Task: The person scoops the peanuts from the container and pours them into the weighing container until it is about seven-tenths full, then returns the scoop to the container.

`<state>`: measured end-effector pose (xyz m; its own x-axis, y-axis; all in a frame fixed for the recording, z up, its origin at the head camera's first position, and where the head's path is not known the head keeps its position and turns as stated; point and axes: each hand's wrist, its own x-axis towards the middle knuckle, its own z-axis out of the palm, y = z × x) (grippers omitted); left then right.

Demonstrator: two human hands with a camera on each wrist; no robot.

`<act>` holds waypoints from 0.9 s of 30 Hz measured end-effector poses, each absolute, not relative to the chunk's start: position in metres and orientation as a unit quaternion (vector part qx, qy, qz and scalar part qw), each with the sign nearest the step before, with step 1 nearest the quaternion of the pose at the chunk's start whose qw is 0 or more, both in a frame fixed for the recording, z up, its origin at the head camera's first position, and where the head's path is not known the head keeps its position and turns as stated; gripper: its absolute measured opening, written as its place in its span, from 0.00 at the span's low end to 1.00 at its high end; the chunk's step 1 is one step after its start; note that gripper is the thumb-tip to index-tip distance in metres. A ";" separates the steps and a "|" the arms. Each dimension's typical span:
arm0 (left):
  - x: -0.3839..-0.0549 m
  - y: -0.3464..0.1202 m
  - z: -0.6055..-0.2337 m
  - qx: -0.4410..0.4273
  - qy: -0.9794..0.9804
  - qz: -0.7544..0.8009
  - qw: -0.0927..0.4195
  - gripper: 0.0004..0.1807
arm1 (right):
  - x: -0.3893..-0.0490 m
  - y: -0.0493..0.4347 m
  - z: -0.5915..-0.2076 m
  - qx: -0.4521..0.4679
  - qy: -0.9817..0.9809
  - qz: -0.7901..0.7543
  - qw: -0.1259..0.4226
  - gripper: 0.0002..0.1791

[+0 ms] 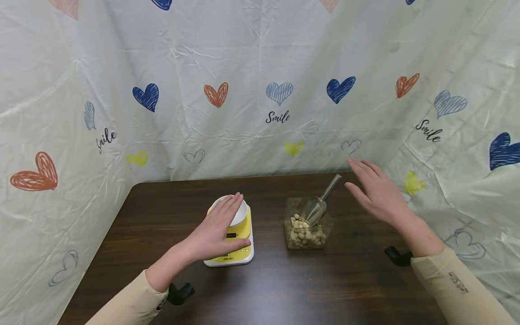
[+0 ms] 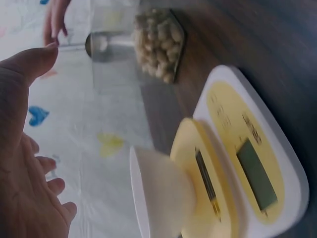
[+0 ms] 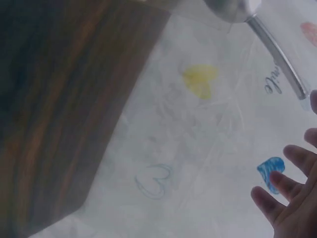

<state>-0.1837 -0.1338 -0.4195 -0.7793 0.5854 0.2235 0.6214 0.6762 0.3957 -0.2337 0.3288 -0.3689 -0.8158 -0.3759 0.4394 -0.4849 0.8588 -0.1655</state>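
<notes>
The left hand (image 1: 215, 230), fingers extended and empty, hovers by the white bowl (image 2: 161, 193) on the yellow-topped scale (image 1: 243, 231). Next comes a clear container (image 1: 293, 206) of pale, nut-like pieces (image 1: 305, 238), a metal scoop (image 1: 315, 209) leaning inside. The right hand (image 1: 378, 194), outstretched and empty, is near the scoop's handle (apparently mid-reach); taking it calls for curling the fingers round.

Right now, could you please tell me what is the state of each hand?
Left hand: open, holding nothing, by the white bowl.
Right hand: open, holding nothing, near the scoop handle.
</notes>
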 end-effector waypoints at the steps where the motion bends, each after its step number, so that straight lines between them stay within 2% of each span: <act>1: -0.184 -0.130 -0.419 -0.334 -0.910 -0.241 0.037 0.59 | -0.234 0.328 -0.368 0.232 -0.943 0.132 0.201 0.37; 7: -0.186 -0.107 -0.419 -0.350 -0.891 -0.289 0.020 0.59 | -0.236 0.320 -0.359 0.251 -0.943 0.113 0.190 0.36; 14: -0.194 -0.081 -0.427 -0.358 -0.881 -0.308 0.003 0.61 | -0.240 0.309 -0.351 0.285 -0.943 0.086 0.152 0.37; 23: -0.203 -0.043 -0.449 -0.295 -0.869 -0.387 -0.090 0.65 | -0.244 0.296 -0.350 0.350 -0.927 0.032 0.131 0.35; 27: -0.205 -0.031 -0.458 -0.274 -0.869 -0.398 -0.109 0.66 | -0.246 0.289 -0.350 0.361 -0.924 0.010 0.123 0.31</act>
